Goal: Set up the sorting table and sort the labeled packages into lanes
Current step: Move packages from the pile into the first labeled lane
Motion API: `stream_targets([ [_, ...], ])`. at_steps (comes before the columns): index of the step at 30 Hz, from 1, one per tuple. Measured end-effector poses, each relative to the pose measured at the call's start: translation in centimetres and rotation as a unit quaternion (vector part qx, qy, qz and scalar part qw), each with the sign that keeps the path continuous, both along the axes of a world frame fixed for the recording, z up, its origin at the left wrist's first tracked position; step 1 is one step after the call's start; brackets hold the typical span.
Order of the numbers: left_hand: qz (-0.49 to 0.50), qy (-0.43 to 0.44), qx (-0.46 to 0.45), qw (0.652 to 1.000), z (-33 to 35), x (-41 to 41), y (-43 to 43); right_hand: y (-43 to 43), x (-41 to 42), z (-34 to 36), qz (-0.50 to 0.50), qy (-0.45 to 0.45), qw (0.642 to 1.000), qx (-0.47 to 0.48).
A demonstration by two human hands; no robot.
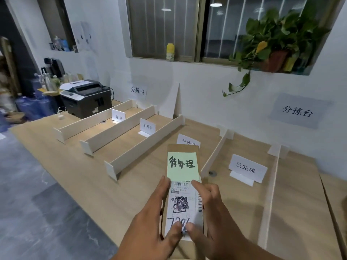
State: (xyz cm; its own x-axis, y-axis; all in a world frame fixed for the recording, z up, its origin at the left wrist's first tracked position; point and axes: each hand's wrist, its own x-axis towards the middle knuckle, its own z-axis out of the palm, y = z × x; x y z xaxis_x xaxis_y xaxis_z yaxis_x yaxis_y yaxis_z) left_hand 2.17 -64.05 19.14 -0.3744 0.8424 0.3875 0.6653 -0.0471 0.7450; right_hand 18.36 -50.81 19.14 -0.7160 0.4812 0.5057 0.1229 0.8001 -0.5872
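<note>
A long brown package [183,148] bears a white shipping label and a green sticky note [183,166] with handwriting. Both my hands hold its near end. My left hand [154,218] grips the left edge, thumb on the label. My right hand [208,211] grips the right edge, forefinger touching the note's lower corner and thumb on the label. The package points into the lane whose white sign [188,141] stands just behind it. White dividers [144,141] split the wooden table [78,175] into lanes.
Other lane signs stand at the far left [118,116], the middle [148,126] and the right [247,168]. A printer [86,98] sits at the table's far left end. A potted plant [272,45] and a yellow bottle [170,51] stand on the window sill.
</note>
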Motion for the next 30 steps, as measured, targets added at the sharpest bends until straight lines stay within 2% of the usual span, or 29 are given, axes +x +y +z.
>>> stream_targets([
  [9, 0.026, 0.035, -0.044, 0.998, 0.7, -12.1, 5.2, 7.1, -12.8, -1.4, 0.054, -0.02, 0.998, -0.028],
  [16, 0.006, 0.014, -0.074, 0.997, -1.5, -23.4, 8.8, 10.2, -23.8, -3.8, 0.029, -0.035, 0.998, -0.044],
  [23, -0.123, -0.04, -0.14, 0.982, -5.3, -36.6, 14.7, 11.7, -34.2, -7.6, -0.067, -0.061, 0.987, -0.136],
  [27, -0.192, -0.017, -0.173, 0.966, -7.5, -40.9, 21.1, 15.0, -36.5, -9.4, -0.155, -0.113, 0.973, -0.131],
  [30, -0.227, -0.01, -0.196, 0.954, -10.3, -43.1, 26.7, 18.5, -38.3, -11.8, -0.181, -0.119, 0.96, -0.174],
])
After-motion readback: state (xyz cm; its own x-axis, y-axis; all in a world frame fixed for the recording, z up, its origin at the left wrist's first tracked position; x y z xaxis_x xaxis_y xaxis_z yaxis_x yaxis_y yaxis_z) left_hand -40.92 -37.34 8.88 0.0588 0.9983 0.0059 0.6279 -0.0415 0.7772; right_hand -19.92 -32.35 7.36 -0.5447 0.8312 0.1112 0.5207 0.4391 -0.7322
